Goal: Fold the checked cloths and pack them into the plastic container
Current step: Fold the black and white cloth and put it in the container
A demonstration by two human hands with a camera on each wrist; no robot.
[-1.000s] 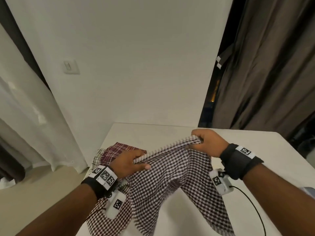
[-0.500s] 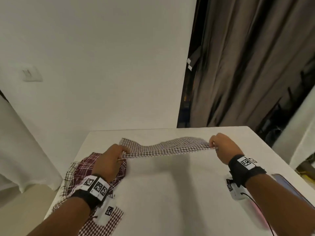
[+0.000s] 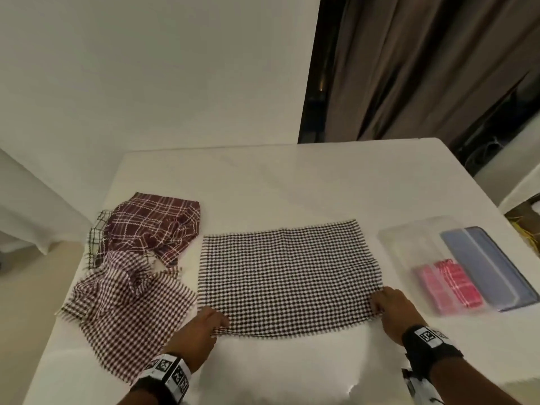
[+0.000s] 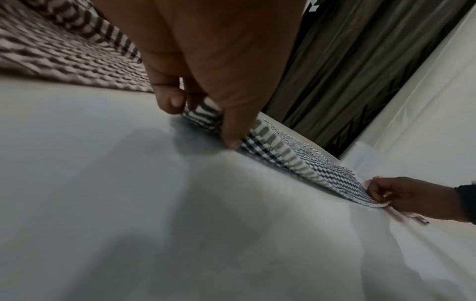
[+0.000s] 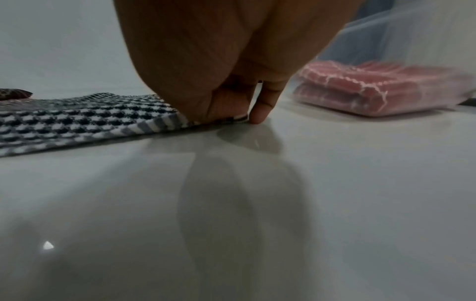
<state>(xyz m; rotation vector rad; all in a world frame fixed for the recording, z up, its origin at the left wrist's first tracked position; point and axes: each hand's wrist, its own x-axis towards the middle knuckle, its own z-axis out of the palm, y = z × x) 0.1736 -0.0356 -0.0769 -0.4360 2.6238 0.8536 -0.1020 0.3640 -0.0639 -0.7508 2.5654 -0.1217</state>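
Observation:
A black-and-white checked cloth (image 3: pixel 287 276) lies spread flat in the middle of the white table (image 3: pixel 263 182). My left hand (image 3: pixel 209 320) pinches its near left corner; the left wrist view shows thumb and fingers (image 4: pixel 231 138) closed on the cloth (image 4: pixel 283 150). My right hand (image 3: pixel 382 302) pinches the near right corner, pressed to the table in the right wrist view (image 5: pixel 231 114). The clear plastic container (image 3: pixel 409 244) stands at the right and holds a folded pink checked cloth (image 3: pixel 450 285).
A heap of unfolded cloths lies at the left: a maroon plaid one (image 3: pixel 155 226) and a brown-and-white checked one (image 3: pixel 131 311). A blue-grey lid (image 3: pixel 491 264) sits in or against the container. The table's left and right edges are close. Dark curtains (image 3: pixel 423 68) hang behind.
The cloth was held stretched in the air between both hands; now it lies flat on the table, and both hands have come back to its near corners.

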